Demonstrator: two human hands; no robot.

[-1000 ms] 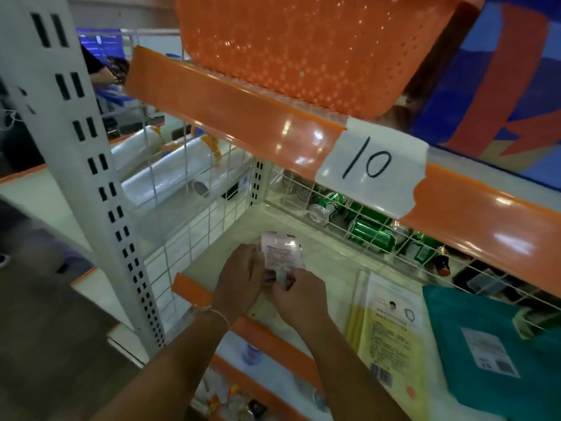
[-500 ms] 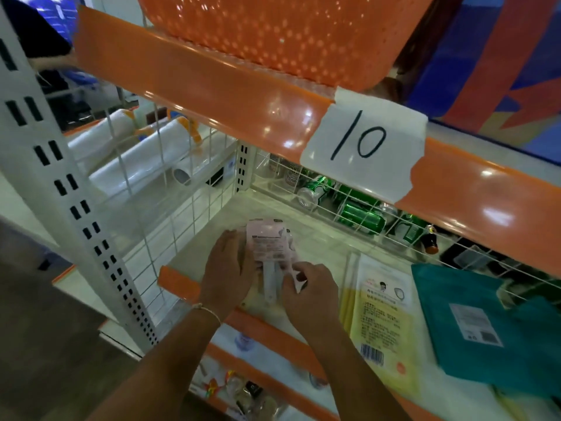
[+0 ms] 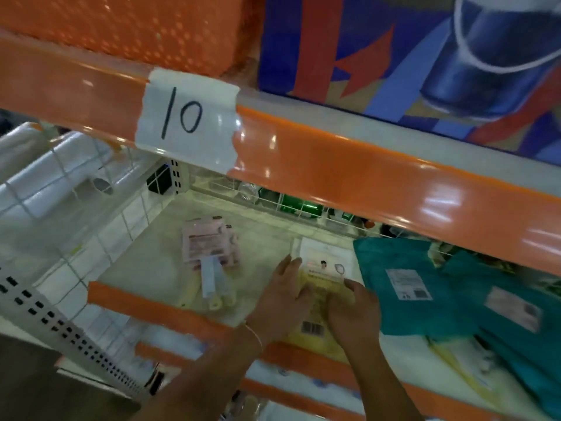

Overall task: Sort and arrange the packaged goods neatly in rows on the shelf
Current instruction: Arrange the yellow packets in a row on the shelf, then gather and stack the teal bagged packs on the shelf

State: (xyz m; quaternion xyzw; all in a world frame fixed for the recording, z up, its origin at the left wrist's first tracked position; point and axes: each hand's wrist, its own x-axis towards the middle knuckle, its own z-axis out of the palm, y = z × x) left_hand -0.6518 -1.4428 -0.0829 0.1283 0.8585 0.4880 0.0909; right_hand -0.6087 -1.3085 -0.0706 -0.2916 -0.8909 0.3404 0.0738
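Observation:
On the pale shelf (image 3: 158, 262), a small stack of pink packs with white handles (image 3: 206, 244) lies left of centre, with no hand on it. To its right lies a flat yellow package (image 3: 324, 275) with a barcode. My left hand (image 3: 285, 296) rests on that package's left edge with its fingers fairly straight. My right hand (image 3: 352, 311) sits on the package's right part, with its fingers curled down onto it. Teal packages (image 3: 406, 278) with white labels overlap at the right, touching the yellow one.
The upper shelf's orange front strip carries a taped label reading 10 (image 3: 185, 117), below an orange perforated basket (image 3: 136, 25). Green cans (image 3: 291, 205) lie behind the rear wire fence. Clear plastic rolls (image 3: 51, 177) sit beyond the left wire divider. A white slotted upright (image 3: 45, 317) stands at front left.
Both hands let go of the pink packs, which now lie on the shelf. The hands moved right onto the yellow package, and the view swung right.

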